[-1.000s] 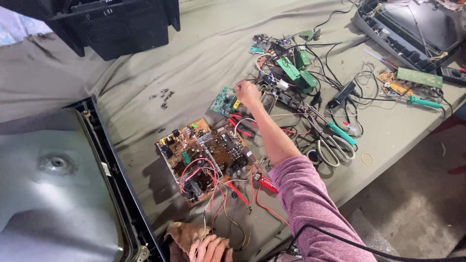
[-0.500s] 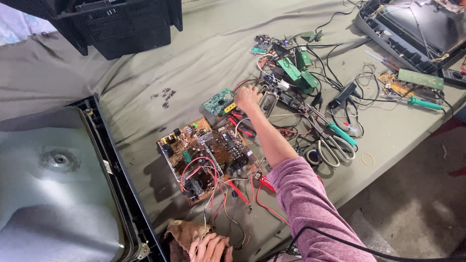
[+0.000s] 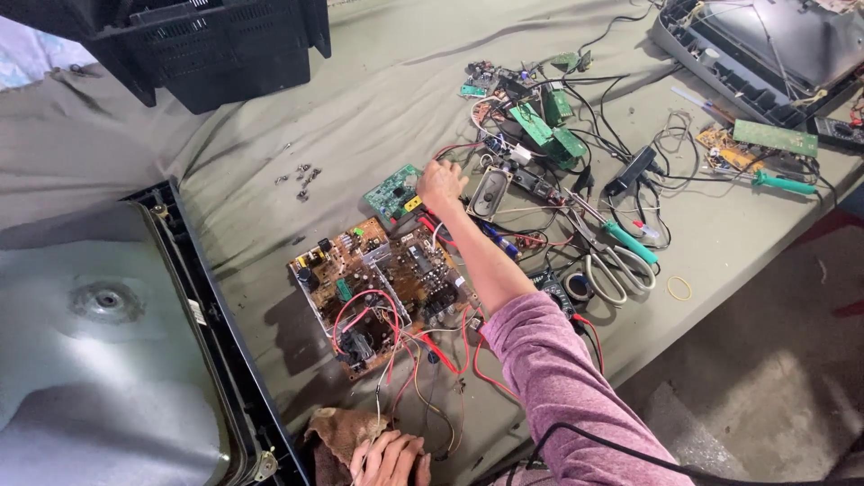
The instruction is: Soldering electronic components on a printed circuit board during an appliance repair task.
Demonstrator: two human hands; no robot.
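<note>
Our right hand [image 3: 441,184] is stretched out over the middle of the cloth-covered table [image 3: 378,99], fingers curled shut against the small green circuit board [image 3: 392,193], though we cannot tell whether they truly pinch its edge. That board lies just beyond the big brown circuit board [image 3: 382,283] with its red wires, and the scissors [image 3: 612,265] sit well to the right. Down at the near edge our left hand [image 3: 389,457] rests on a brown rag [image 3: 342,432], fingers bent over it.
</note>
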